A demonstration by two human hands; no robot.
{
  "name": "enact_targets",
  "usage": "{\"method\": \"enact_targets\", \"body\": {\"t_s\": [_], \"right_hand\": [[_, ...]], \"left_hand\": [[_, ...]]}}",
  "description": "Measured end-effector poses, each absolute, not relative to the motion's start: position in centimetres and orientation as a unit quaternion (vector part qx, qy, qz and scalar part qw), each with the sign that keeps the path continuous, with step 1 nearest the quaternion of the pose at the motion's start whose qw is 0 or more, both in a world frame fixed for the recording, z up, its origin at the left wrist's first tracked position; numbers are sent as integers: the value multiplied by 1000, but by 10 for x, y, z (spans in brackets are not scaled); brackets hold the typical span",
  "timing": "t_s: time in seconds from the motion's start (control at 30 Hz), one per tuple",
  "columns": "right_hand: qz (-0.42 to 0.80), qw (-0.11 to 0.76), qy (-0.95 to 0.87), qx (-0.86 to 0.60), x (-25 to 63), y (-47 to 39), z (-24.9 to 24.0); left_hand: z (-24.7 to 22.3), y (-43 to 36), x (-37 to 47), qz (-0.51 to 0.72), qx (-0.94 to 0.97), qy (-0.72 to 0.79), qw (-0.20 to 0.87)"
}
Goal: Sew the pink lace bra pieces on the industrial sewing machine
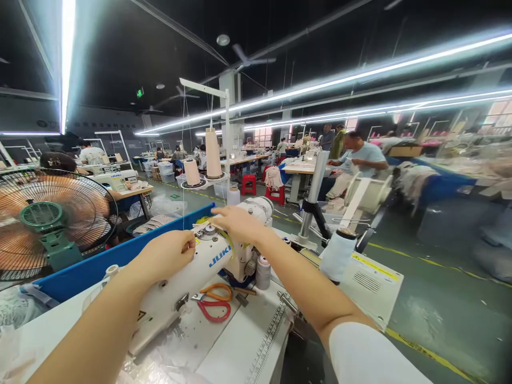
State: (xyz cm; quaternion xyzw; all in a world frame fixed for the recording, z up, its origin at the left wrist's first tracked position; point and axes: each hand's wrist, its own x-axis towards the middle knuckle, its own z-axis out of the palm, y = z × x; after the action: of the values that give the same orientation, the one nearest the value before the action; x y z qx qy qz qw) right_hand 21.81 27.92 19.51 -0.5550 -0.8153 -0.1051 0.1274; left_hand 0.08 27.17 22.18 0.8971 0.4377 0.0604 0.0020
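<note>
My left hand is at the top of a white JUKI sewing machine, its fingers curled into a pinch; what they hold, if anything, is too small to make out. A thin thread drops from the stand to behind this hand. Over the rear of the machine top, my right hand reaches left with fingers stretched out, close to the round metal thread tension parts. Its lower fingers are partly hidden. Orange-and-red-handled scissors lie on the machine table beside a grey thread spool.
Beige thread cones stand on a rack behind the machine. A large fan is at left, beyond a blue partition. At right are a white thread cone and a metal post. A co-worker sits farther back.
</note>
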Motion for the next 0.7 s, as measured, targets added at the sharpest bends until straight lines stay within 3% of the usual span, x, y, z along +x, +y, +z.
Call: {"method": "enact_targets", "body": {"t_s": [0.17,0.3,0.43,0.7], "right_hand": [[-134,222,-690,-676,203,207,146],[35,128,-773,-620,166,207,75],[84,52,-771,-629,131,252,27],[125,40,-786,-604,170,242,46]], "left_hand": [[219,277,0,53,898,436,-3],[219,280,0,60,898,435,-18],[219,281,0,90,891,446,-13],[225,282,-3,175,882,437,-34]]}}
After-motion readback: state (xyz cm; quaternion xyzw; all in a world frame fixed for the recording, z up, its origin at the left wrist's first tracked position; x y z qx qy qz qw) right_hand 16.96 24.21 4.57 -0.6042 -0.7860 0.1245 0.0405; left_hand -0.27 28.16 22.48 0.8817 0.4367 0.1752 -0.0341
